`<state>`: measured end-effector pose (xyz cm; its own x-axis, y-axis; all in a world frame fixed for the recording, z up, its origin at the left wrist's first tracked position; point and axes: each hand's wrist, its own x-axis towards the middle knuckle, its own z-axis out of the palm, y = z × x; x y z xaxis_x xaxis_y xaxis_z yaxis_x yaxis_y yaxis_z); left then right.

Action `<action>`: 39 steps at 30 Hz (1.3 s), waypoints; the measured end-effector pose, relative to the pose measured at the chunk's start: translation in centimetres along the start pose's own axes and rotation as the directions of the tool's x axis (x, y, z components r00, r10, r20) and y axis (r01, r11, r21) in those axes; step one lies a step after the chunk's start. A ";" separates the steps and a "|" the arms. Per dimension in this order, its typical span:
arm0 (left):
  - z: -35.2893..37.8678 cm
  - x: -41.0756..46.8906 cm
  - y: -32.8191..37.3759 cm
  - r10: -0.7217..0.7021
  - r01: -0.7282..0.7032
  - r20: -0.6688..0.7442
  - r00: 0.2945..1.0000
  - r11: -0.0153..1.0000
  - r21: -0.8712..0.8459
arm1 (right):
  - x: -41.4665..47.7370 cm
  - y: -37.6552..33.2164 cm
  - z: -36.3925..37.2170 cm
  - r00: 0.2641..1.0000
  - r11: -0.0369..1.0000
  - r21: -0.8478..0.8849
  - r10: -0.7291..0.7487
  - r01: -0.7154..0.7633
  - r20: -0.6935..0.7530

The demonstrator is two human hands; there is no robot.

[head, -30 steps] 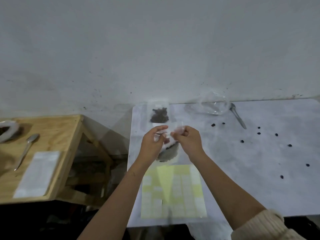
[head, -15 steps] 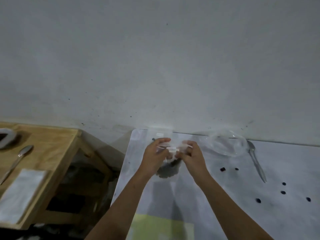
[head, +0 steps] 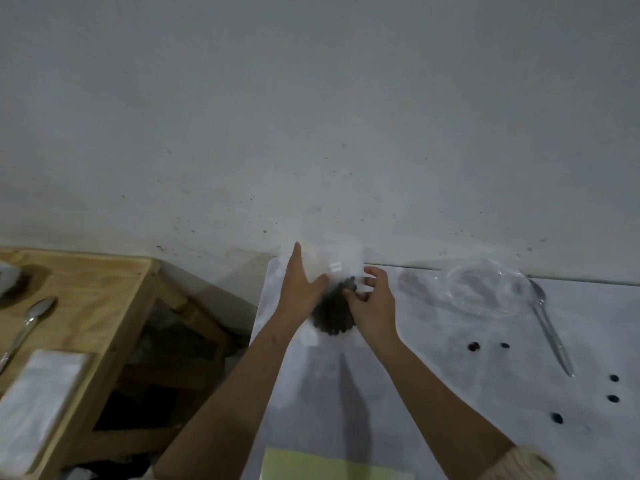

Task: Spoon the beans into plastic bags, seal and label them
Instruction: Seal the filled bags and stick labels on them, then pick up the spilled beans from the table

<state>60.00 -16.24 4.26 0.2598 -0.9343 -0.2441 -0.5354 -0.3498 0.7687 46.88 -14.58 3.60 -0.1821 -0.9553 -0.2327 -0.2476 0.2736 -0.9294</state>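
Observation:
A clear plastic bag of dark beans lies on the white table near its far left corner. My left hand lies with straight fingers pointing at the wall, pressing on the bag's left side. My right hand has curled fingers and pinches the bag's right upper part. Behind the hands a second clear bag with a small white label rests against the wall. The edge of the yellow label sheet shows at the bottom.
An empty clear plastic dish and a clear plastic spoon lie at the right, with loose beans scattered nearby. A wooden table at the left carries a metal spoon and a stack of empty bags.
Both hands moved the bean bag forward towards the wall and down onto the table. My left hand went from pinching to straight fingers. The view tilted up.

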 end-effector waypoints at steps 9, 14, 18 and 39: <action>1.7 0.6 -1.8 0.045 -0.060 0.147 0.988 0.993 0.100 | 0.0 1.7 1.5 0.985 0.917 -0.366 -0.174 0.160 -0.007; 1.6 0.9 -2.7 0.055 -0.077 0.139 0.989 0.985 0.155 | -0.1 2.1 1.6 0.982 0.909 -0.373 -0.188 0.185 0.030; 1.4 0.9 -2.7 0.046 -0.065 0.166 0.985 0.992 0.112 | -0.4 2.0 1.8 0.985 0.917 -0.358 -0.165 0.174 0.057; 17.4 -12.0 -1.4 0.501 -0.577 0.336 0.798 0.796 0.184 | -2.4 12.3 -18.0 0.957 0.830 -0.544 -0.245 0.126 -0.153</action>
<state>43.65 -5.76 -4.15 -0.3306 -0.9437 -0.0086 -0.7240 0.2478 0.6438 27.19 -6.88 -2.12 -0.2596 -0.9645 0.0493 -0.7459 0.1678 -0.6446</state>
